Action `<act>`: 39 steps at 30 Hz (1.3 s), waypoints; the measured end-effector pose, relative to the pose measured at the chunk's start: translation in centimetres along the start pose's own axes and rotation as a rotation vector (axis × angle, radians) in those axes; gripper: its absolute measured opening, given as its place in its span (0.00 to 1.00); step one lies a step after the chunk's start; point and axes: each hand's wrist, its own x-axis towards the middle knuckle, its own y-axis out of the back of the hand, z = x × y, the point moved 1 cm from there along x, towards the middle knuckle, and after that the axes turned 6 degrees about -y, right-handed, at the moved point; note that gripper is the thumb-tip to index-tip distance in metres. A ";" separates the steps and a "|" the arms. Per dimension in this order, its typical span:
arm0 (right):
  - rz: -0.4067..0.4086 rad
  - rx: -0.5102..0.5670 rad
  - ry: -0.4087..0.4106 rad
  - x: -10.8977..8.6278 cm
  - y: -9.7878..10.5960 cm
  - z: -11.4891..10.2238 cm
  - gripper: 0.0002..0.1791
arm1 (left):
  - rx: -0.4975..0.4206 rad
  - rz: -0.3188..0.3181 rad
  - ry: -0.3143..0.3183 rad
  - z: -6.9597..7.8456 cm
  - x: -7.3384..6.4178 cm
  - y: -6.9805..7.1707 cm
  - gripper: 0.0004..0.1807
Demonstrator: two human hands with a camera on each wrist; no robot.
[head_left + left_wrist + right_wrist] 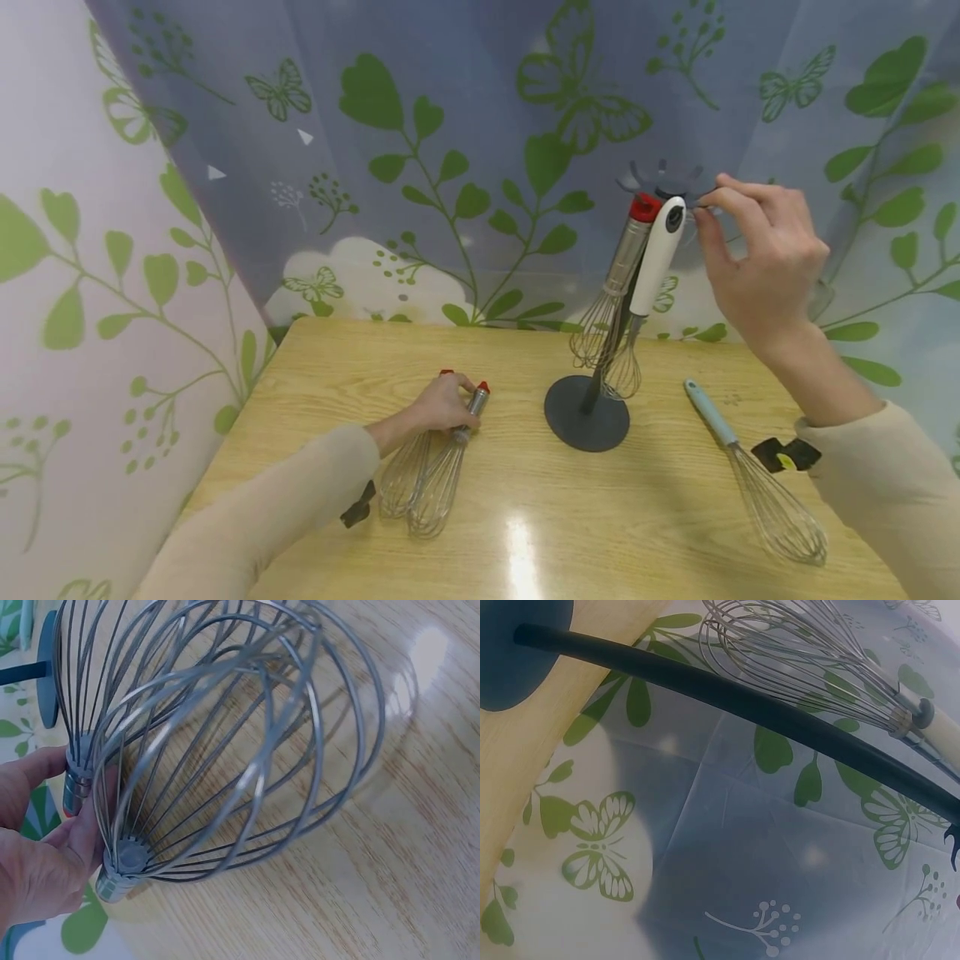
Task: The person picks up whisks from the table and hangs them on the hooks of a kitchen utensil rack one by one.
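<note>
My left hand (442, 402) holds a steel whisk (448, 475) by its handle, at the table's left. Close beside it lies another steel whisk (405, 475) with a red end, its handle partly hidden by the hand. Fingers and thumb close around the handle (77, 776) in the left wrist view. Up at the dark utensil stand (587, 417), my right hand (765, 250) pinches one of the top hooks between thumb and fingers. From the stand hang a red-ended steel whisk (626, 258) and a white-handled whisk (658, 258). The right hand is outside the right wrist view.
A whisk with a pale blue handle (710, 412) lies on the wooden table (337, 350), right of the stand. A patterned curtain (450, 275) with leaves and butterflies rises behind the table's far edge. Another printed sheet (90, 375) stands on the left.
</note>
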 end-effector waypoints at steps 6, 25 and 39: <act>-0.014 0.001 -0.009 0.0 0.1 -0.2 0.08 | -0.026 -0.011 0.015 0.0 -0.2 0.0 0.35; 0.010 0.009 -0.015 0.0 0.1 -0.6 0.05 | -0.084 -0.014 0.014 1.0 -0.4 -0.6 0.35; 0.001 0.005 -0.012 -0.1 -0.1 0.0 0.07 | -0.238 -0.047 -0.011 1.5 0.3 -0.2 0.33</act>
